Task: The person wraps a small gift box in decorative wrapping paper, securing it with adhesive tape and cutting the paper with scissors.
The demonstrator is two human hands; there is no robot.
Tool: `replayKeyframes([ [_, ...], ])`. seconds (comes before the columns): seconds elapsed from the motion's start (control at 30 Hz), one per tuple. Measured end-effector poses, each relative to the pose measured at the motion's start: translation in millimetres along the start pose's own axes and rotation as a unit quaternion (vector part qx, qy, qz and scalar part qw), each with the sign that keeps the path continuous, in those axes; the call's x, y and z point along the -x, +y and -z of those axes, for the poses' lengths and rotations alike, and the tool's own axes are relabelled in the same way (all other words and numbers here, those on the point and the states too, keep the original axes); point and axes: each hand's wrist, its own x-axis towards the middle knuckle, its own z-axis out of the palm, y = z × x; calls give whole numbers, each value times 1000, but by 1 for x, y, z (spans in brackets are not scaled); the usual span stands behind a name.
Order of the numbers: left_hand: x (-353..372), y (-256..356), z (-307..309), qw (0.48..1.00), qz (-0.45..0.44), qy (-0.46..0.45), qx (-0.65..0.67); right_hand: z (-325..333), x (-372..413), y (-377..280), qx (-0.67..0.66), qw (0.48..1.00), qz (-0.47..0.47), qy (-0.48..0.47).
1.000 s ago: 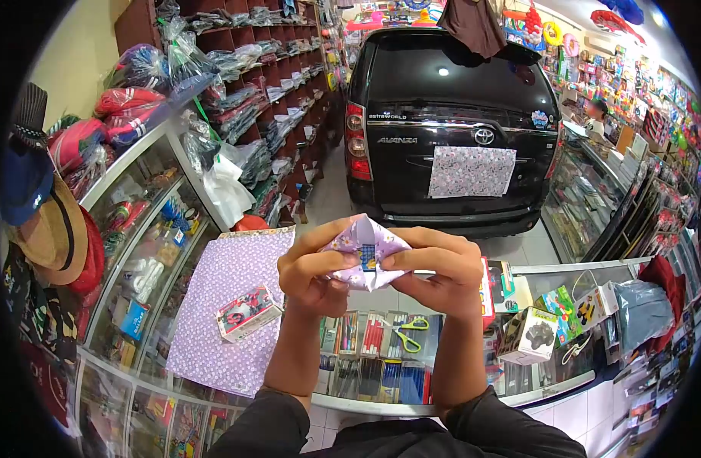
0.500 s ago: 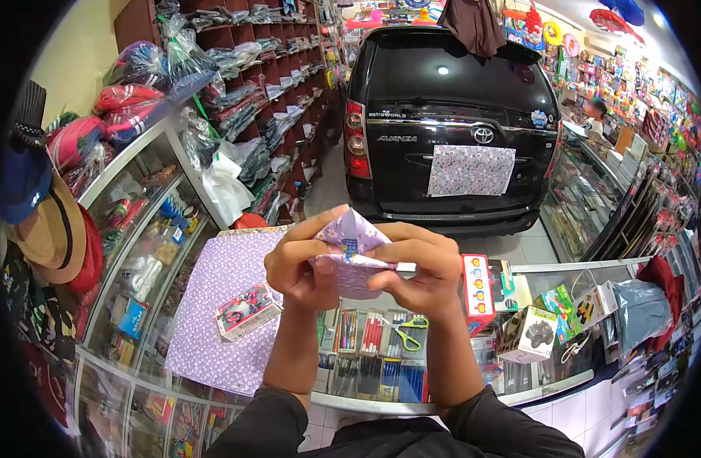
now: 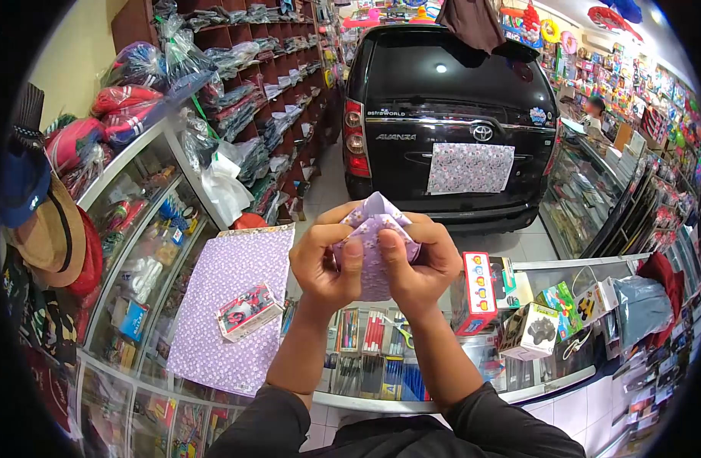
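A small parcel in purple flowered paper [image 3: 376, 278] is held up above the glass counter, its top end folded into pointed flaps. My left hand [image 3: 323, 256] grips its left side, thumb pressed on the front flap. On the right side my right hand [image 3: 425, 259] grips it the same way, both thumbs near each other. What is inside the paper is hidden. To the left lies a flat sheet of the same purple paper [image 3: 220, 275], with a small picture box [image 3: 249, 311] on top. Green scissors [image 3: 402, 333] lie on the counter below, partly covered by my right forearm.
The glass counter [image 3: 472, 403] runs across the front. On its right stand a red box [image 3: 478, 294], a white box [image 3: 530, 333] and a grey bag [image 3: 642, 309]. A black car [image 3: 457, 84] is behind. A person [image 3: 593, 114] is at the far right.
The opening at the parcel's end has been folded over, covering the blue patterned patch seen inside. Both thumbs have moved up onto the front flap, and my left hand has shifted right.
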Motion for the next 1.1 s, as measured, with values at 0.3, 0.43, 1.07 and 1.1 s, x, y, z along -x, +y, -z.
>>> replayKeyframes([
  [0.3,-1,0,-7,993,73,45,86,2,2,6,3,999,-31,41],
  [0.43,-5,1,-1,999,43,16,-4,3,-1,8,6,999,-28,26],
  [1.07,-13,1,3,992,118,38,13,8,-10,1,-6,992,-124,-29],
  [1.1,-13,1,4,992,118,38,13,10,-12,1,-6,992,-124,-29],
])
